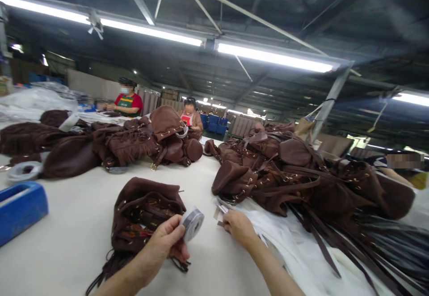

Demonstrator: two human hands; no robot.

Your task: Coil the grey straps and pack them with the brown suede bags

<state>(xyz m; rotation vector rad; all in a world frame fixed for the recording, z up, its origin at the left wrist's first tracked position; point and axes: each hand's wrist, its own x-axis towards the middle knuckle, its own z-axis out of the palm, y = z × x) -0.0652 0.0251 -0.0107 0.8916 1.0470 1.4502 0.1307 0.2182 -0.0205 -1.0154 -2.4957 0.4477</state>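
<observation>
My left hand (pixel 166 244) is closed round a small grey roll of tape (pixel 192 222), held just above the white table (pixel 77 224). Right behind that hand lies an open brown suede bag (pixel 142 213) with fringe and metal eyelets. My right hand (pixel 238 227) rests on the table to the right, fingers curled on small flat pieces (pixel 220 206) at the edge of a white sheet (pixel 295 247). What those pieces are I cannot make out.
Heaps of brown bags lie at the back left (pixel 110 144) and right (pixel 295 175), with long dark straps (pixel 351 247) trailing right. A blue plastic bin (pixel 20 209) and a tape roll (pixel 23 171) sit at left. Two people work at the far end; another person sits far right.
</observation>
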